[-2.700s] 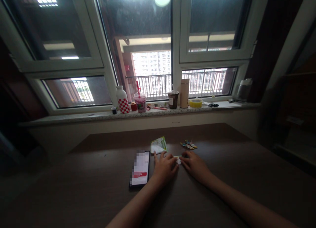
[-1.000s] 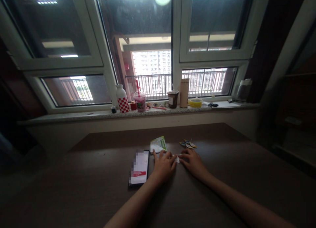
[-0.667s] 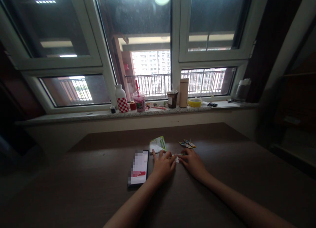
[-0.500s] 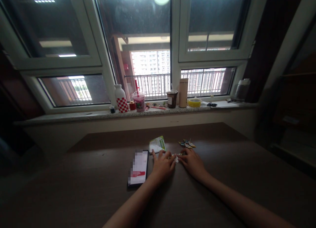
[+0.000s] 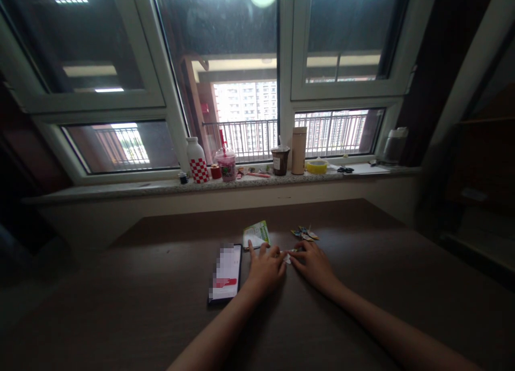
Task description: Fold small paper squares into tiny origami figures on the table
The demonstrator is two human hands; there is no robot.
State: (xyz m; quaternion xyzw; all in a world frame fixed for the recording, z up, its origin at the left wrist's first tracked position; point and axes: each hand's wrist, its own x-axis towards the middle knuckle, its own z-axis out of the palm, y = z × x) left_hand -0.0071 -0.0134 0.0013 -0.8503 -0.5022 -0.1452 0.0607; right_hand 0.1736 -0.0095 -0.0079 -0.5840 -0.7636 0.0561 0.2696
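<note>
On the brown table [image 5: 161,285], my left hand [image 5: 266,266] and my right hand [image 5: 314,265] meet over a small white and green piece of paper [image 5: 287,259]. Fingertips of both hands pinch or press it from either side, and they hide most of it. My left thumb side is low, while one left finger reaches up to the edge of a green and white packet [image 5: 257,234]. Just beyond my right hand lies a small clump of colourful folded paper pieces [image 5: 304,233].
A phone [image 5: 226,274] with a lit screen lies left of my left hand. Along the windowsill [image 5: 161,187] stand a checked bottle [image 5: 198,162], a pink drink cup [image 5: 226,164], a brown cup [image 5: 280,161], a tan flask [image 5: 298,151], yellow tape [image 5: 317,168] and scissors [image 5: 345,170].
My left fingers have shifted very slightly over the small paper. Everything else stays as it was.
</note>
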